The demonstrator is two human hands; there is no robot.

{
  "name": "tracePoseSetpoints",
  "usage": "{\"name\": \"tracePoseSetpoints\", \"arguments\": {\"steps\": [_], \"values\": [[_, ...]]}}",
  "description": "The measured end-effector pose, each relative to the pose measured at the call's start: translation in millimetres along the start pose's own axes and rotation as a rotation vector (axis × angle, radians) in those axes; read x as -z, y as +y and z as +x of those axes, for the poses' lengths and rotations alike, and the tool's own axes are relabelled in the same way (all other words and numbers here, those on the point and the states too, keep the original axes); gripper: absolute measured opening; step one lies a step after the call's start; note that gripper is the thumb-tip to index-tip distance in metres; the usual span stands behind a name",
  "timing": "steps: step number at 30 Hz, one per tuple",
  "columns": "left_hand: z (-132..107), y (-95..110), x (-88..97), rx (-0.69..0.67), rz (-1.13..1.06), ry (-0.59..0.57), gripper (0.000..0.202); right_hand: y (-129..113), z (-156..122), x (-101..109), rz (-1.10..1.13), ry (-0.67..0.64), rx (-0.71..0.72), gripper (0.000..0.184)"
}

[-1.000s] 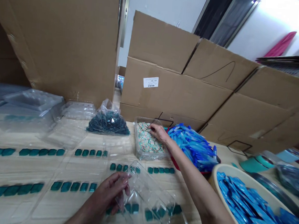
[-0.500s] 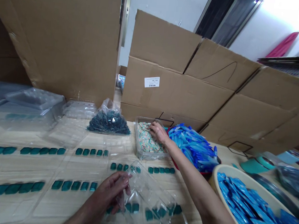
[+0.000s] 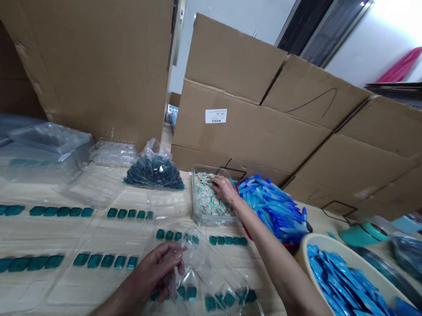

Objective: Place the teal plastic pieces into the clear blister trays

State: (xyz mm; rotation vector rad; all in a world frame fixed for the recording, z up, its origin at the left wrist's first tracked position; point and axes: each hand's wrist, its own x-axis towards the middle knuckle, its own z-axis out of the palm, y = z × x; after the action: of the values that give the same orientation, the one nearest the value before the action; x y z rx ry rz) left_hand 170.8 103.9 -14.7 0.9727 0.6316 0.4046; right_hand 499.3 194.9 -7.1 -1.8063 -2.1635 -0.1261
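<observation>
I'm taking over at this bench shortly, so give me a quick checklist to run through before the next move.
1. Left hand gripping the clear plastic blister tray: ok, it holds the tray by one edge.
2. Right hand at the clear tub of speckled pieces: ok, its fingers rest on the pieces.
3. Teal pieces on the table in rows: ok, lines look straight.
4. Teal pieces under the held tray: cannot tell how they sit, the plastic glare hides them.
5. Blue pieces in the cream basin: ok, heaped inside the rim.
</observation>
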Motion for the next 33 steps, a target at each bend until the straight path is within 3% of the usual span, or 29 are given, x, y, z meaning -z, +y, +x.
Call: {"name": "tracePoseSetpoints", "arguments": {"steps": [4, 10, 25, 33], "values": [[2.7, -1.2, 2.7, 0.025, 0.021, -0.043, 0.044, 2.3, -0.2, -3.3, -0.007, 0.001, -0.006, 0.018], [2.4, -1.5, 2.2, 0.005, 0.029, -0.020, 0.041, -4.1, -3.3, -1.4, -0.027, 0.059, -0.024, 0.012], [-5.7, 4.3, -4.7, -0.021, -0.012, 0.036, 0.038, 0.3, -3.3, 0.0, 0.099, 0.024, 0.015, 0.018], [-2.0, 1.1, -2.8, -0.034, 0.022, 0.015, 0.036, -6.0, 0.2, -1.8, 0.021, 0.019, 0.067, 0.016]]}}
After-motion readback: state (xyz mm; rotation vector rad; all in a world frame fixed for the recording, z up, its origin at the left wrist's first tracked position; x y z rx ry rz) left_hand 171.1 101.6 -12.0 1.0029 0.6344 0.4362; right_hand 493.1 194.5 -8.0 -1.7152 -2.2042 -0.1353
